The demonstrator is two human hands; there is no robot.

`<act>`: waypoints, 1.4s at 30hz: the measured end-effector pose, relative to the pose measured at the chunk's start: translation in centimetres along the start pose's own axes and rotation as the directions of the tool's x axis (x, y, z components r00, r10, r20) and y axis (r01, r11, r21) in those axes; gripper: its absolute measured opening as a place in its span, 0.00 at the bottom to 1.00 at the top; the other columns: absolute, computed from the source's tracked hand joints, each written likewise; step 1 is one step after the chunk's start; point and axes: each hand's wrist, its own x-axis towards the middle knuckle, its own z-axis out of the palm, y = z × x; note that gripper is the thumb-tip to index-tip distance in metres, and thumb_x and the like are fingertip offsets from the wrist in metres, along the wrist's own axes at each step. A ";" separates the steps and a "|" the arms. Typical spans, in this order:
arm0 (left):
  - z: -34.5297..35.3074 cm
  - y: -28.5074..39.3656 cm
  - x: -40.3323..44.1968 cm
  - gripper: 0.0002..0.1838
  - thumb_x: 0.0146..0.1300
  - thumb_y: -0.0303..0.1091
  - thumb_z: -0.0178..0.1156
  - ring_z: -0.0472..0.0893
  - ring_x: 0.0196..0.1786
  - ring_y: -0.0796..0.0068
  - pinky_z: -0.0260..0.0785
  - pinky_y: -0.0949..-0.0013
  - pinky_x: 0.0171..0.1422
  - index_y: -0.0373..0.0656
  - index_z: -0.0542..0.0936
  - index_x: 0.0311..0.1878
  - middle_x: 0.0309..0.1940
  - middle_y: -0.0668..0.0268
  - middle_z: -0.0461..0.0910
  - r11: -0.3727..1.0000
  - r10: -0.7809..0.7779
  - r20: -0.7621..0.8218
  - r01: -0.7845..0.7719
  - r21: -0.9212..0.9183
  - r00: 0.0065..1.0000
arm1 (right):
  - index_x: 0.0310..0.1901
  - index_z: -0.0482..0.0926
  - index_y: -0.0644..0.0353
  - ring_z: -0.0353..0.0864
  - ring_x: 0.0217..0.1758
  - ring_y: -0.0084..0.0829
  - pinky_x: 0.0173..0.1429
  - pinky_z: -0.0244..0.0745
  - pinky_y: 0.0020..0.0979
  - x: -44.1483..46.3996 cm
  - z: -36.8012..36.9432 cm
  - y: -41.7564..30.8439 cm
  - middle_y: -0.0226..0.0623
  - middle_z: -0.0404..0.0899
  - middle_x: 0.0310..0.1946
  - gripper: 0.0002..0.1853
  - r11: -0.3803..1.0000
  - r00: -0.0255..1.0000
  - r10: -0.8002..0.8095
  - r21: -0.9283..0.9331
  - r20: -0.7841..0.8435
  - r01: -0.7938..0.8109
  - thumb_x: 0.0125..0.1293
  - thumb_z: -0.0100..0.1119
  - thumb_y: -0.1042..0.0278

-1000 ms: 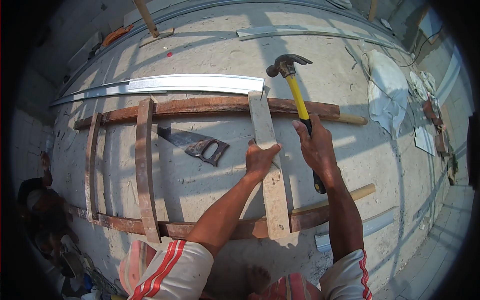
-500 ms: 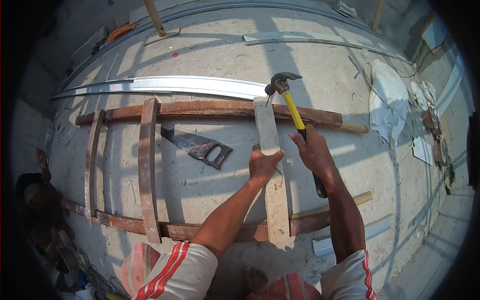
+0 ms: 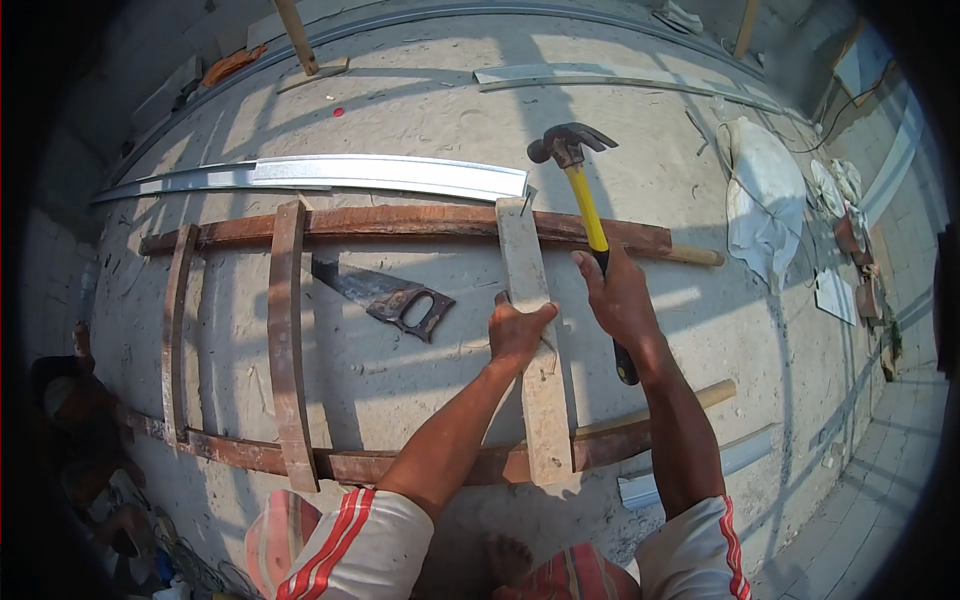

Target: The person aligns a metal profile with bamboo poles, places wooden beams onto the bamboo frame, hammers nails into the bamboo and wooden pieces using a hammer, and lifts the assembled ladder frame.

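Note:
My right hand (image 3: 622, 300) is wrapped round the black grip of a claw hammer (image 3: 587, 208) with a yellow shaft. The hammer's head is in the air, above and to the right of a nail (image 3: 526, 199) standing in the far end of a pale wooden board (image 3: 524, 262). My left hand (image 3: 517, 330) is closed on the middle of that board. The board lies across two reddish-brown timbers, the far timber (image 3: 400, 220) and the near timber (image 3: 350, 466). A small bent nail seems to show beside my left hand.
A handsaw (image 3: 385, 296) lies on the concrete inside the wooden frame, right of a brown crosspiece (image 3: 287, 350). Beyond the frame is a shiny metal channel (image 3: 390, 174). A white sack (image 3: 765, 200) lies at right. Another person (image 3: 85, 410) is at the left edge.
The hammer head has lifted away from the nail, up and slightly right. My left hand keeps its hold on the board. The whole view has shifted a little.

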 end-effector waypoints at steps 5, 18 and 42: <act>-0.1 0.6 -0.1 0.32 0.47 0.44 0.74 0.85 0.40 0.62 0.77 0.64 0.46 0.27 0.74 0.46 0.37 0.50 0.83 1.000 -0.001 -0.006 0.001 -0.013 1.000 | 0.37 0.69 0.68 0.74 0.18 0.33 0.20 0.71 0.35 -0.2 -4.7 -3.9 0.42 0.73 0.20 0.28 0.906 0.873 0.312 0.159 0.374 -0.392 0.70 0.54 0.42; -0.4 1.3 -0.3 0.34 0.47 0.45 0.73 0.85 0.40 0.59 0.77 0.63 0.47 0.28 0.72 0.48 0.38 0.49 0.83 1.000 0.010 -0.017 -0.009 0.018 1.000 | 0.40 0.72 0.69 0.83 0.42 0.48 0.45 0.75 0.42 0.9 -2.1 -3.1 0.52 0.80 0.32 0.22 0.979 0.991 0.126 0.169 -0.042 -0.117 0.72 0.55 0.52; -0.2 1.8 0.6 0.39 0.43 0.48 0.74 0.85 0.42 0.53 0.77 0.60 0.49 0.27 0.70 0.50 0.38 0.47 0.83 0.990 -0.090 -0.052 0.095 0.102 0.995 | 0.39 0.71 0.71 0.74 0.19 0.29 0.22 0.71 0.35 4.7 -4.7 -5.1 0.42 0.74 0.21 0.23 0.949 0.814 0.284 -0.026 0.507 -0.315 0.72 0.53 0.51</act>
